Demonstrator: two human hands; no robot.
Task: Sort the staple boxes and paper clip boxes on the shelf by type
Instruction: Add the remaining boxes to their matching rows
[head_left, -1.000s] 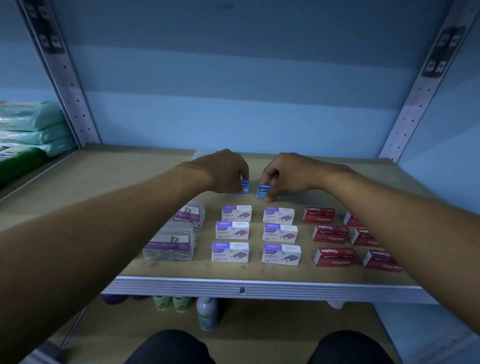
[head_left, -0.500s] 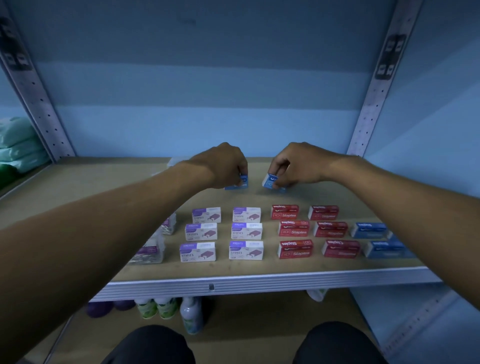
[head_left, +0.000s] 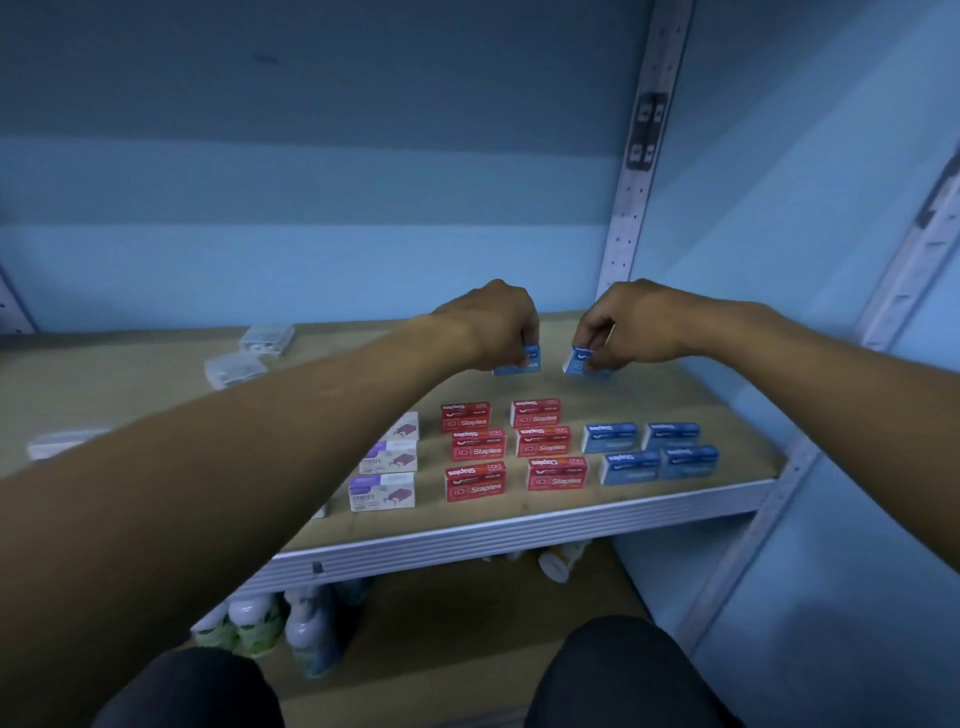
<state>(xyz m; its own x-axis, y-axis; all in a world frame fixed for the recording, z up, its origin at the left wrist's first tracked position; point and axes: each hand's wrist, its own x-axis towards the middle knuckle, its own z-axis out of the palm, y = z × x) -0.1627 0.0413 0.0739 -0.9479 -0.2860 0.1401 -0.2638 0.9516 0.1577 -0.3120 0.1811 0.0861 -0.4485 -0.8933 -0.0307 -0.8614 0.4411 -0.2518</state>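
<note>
Above the wooden shelf (head_left: 156, 384), the left hand (head_left: 493, 325) pinches one small blue staple box (head_left: 522, 361) and the right hand (head_left: 631, 325) pinches another blue box (head_left: 577, 359). Red staple boxes (head_left: 514, 449) sit in two columns beside four blue boxes (head_left: 649, 451).

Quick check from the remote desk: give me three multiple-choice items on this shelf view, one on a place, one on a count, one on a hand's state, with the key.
1. Where do the blue staple boxes on the shelf lie relative to the red staple boxes?
A. To their right
B. To their left
C. Stacked on them

2. How many red staple boxes show?
A. Three
B. Six
C. Nine

3. What is the right hand doing?
A. Resting flat on the shelf
B. Hanging idle
C. Pinching a small blue box

Key: 1 A, the blue group sits nearest the right upright; 2 B, two columns of three; 3 C, its fingers curl around the box.
</note>
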